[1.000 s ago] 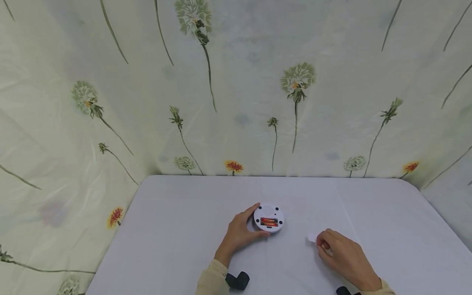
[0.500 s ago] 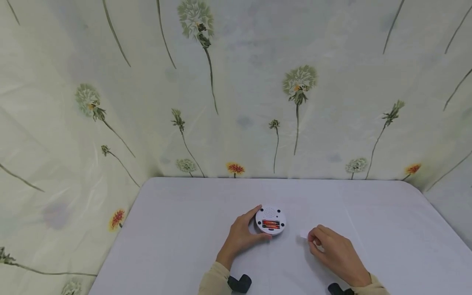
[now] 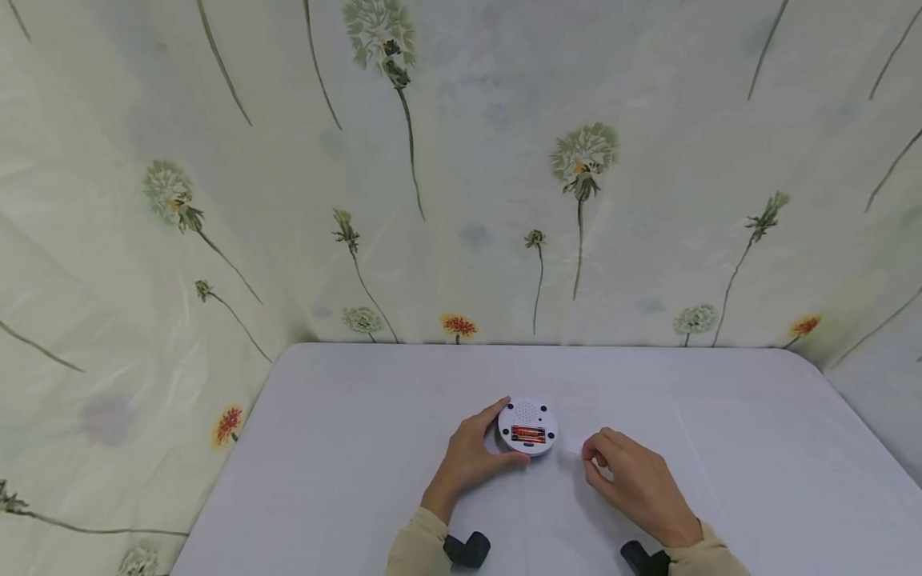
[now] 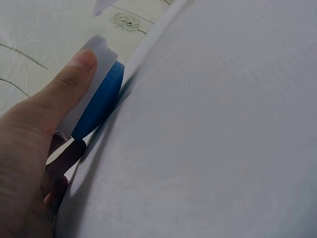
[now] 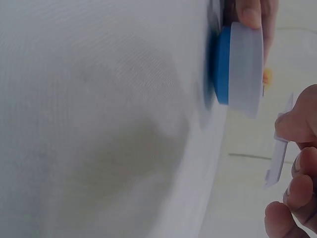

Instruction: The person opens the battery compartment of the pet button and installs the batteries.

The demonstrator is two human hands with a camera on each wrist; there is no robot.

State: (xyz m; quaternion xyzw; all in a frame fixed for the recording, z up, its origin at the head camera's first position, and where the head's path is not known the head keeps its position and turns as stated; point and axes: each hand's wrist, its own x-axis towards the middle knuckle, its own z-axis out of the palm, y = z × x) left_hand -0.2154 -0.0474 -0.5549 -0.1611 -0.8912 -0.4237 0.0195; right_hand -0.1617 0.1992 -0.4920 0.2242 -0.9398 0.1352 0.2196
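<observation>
A round white device [image 3: 524, 415] lies with its underside up on the table, showing a speaker grille, dark feet and an uncovered bay with red batteries [image 3: 528, 434]. My left hand [image 3: 468, 464] grips its rim between thumb and fingers. From the side, in the left wrist view, its lower part is a blue disc [image 4: 103, 101]. To the right of the device, my right hand [image 3: 637, 482] pinches a small white battery cover [image 5: 279, 158] between thumb and finger, held above the table and apart from the device. In the head view this cover is faint against the cloth.
A white cloth covers the table [image 3: 360, 400]. Behind it hangs a curtain [image 3: 461, 160] printed with dandelions. Dark wrist camera mounts [image 3: 467, 550] sit at both cuffs.
My right hand has moved left, bringing the battery cover closer to the round device. The left hand keeps its grip on the device and has hardly moved.
</observation>
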